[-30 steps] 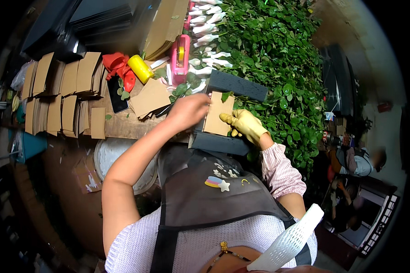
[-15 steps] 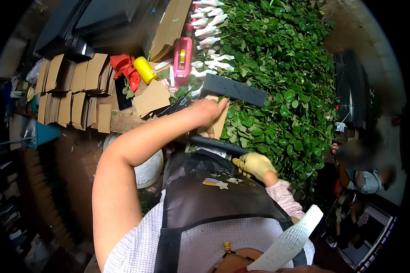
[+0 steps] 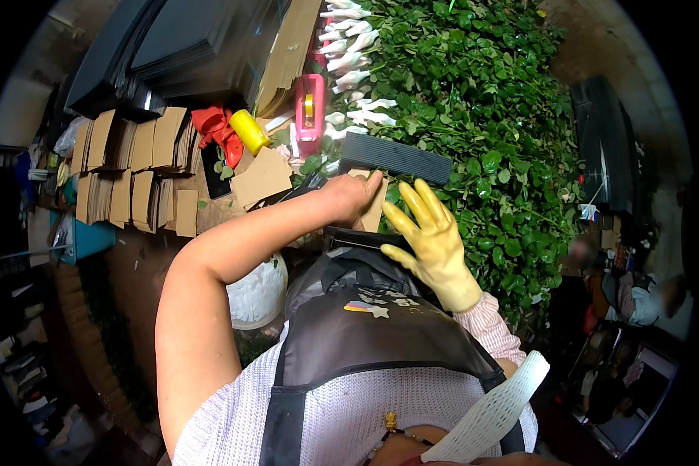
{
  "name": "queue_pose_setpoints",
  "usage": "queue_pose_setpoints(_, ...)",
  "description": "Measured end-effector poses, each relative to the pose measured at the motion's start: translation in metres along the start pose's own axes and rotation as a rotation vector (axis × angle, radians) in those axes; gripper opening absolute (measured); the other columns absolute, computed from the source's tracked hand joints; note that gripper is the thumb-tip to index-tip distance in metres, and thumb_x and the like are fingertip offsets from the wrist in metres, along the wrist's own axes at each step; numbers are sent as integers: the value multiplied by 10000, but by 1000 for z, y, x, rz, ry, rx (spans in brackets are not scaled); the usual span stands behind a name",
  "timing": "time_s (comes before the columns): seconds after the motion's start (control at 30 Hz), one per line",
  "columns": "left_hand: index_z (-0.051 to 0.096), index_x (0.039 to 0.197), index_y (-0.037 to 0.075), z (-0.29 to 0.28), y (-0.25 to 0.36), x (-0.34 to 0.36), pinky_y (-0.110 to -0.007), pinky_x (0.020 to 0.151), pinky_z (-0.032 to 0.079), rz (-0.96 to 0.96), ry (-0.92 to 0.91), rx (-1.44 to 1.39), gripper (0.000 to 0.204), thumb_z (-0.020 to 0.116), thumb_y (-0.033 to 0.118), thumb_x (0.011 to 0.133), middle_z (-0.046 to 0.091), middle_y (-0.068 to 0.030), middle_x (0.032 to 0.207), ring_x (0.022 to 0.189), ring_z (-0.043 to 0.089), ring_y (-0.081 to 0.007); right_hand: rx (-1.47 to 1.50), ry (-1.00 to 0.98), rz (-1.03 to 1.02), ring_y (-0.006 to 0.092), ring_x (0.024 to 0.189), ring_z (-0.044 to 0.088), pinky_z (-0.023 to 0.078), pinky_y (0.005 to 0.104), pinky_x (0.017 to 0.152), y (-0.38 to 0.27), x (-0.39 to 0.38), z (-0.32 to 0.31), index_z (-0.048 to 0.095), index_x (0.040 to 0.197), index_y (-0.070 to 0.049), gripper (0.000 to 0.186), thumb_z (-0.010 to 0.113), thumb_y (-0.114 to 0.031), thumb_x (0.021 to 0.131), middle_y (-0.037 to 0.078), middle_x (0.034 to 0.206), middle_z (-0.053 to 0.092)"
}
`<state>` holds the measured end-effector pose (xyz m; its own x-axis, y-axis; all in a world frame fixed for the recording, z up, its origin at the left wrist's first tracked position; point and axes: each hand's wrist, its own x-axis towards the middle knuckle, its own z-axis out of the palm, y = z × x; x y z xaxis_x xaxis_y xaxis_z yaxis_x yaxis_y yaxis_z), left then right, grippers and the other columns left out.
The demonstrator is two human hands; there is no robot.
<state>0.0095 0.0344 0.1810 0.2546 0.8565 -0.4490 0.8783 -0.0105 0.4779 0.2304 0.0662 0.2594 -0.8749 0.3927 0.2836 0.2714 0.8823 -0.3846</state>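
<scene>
Brown corrugated cardboard sheet [image 3: 374,208] stands between a black ribbed foam block [image 3: 396,157] above and a black slab [image 3: 363,239] below, before green leafy stems [image 3: 481,116]. The bare left hand [image 3: 351,198] grips its edge, fingers curled; the yellow-gloved right hand [image 3: 431,237] lies beside it, fingers spread.

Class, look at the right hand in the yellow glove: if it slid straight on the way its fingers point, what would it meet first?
Probably the dark ribbed strip, lying just beyond the right hand. The fingers point up and left toward it. Depth is unclear, so the hand might pass beneath it.
</scene>
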Motion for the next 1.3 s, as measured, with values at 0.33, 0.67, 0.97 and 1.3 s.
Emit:
queue_pose_setpoints(0.33, 596, 1119, -17, -22, -13, -2, -496, 858, 545, 326, 184, 199, 277, 606, 142, 893, 712, -214, 1057, 1025, 681, -420, 296, -262, 593, 356, 809, 704, 553, 415, 721, 71, 2, 73, 767, 966, -85, 365, 827, -406, 805, 172, 875, 729)
queue_pose_setpoints(0.67, 573, 1407, 50, 69, -43, -30, -432, 1184, 403, 645, 609, 245, 474, 644, 209, 966, 533, -128, 1509, 1397, 510, -277, -24, 111, 173, 370, 1010, 694, 552, 461, 868, 65, 52, 33, 686, 1196, -47, 428, 751, -341, 892, 174, 1156, 714)
queue_pose_setpoints(0.97, 641, 1297, 81, 75, -39, -28, -397, 996, 522, 534, 585, 173, 402, 676, 228, 924, 682, -75, 1236, 1079, 673, -238, -374, -505, -22, 335, 800, 721, 577, 438, 677, 39, 54, 62, 724, 1099, -124, 213, 690, -155, 890, 111, 858, 734)
queue_pose_setpoints(1.3, 670, 1114, 97, 146, -51, -61, -457, 917, 437, -21, 1286, -69, 311, 772, 109, 820, 632, -98, 1042, 1061, 583, -317, -596, -713, 88, 261, 821, 753, 604, 452, 638, -10, 18, 78, 443, 1526, -67, 594, 492, -86, 934, 267, 1451, 552)
